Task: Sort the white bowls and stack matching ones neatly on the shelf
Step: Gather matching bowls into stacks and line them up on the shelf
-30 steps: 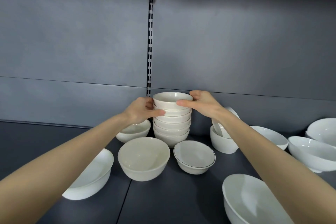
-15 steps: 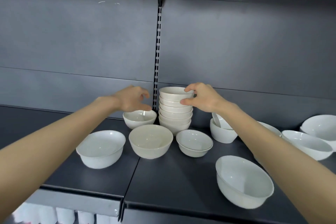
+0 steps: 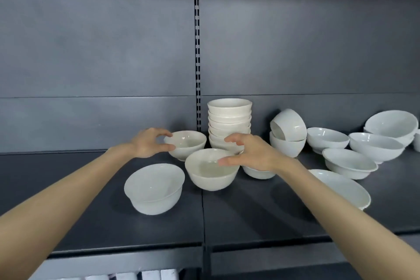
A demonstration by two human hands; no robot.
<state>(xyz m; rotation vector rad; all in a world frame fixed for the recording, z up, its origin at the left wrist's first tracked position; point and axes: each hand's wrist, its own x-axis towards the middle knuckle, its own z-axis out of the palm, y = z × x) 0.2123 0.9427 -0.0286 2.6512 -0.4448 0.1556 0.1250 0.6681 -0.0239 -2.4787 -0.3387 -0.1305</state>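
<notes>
Left of the stack (image 3: 229, 116), the left hand (image 3: 147, 143) curls at the rim of a bowl (image 3: 188, 143), likely slick and chippable, closure unclear; right hand (image 3: 252, 154) spread.

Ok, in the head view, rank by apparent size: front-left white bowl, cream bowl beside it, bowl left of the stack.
Largest: front-left white bowl, nearest the camera.
Cream bowl, nearly alike, so unsure.
Bowl left of the stack, smallest but farthest back.

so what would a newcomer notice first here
The tall stack of cream bowls stands at the back of the dark shelf. In front, the left hand is at the rim of a small bowl and the right hand hovers open over a cream bowl. Loose white bowls crowd the right.
</notes>
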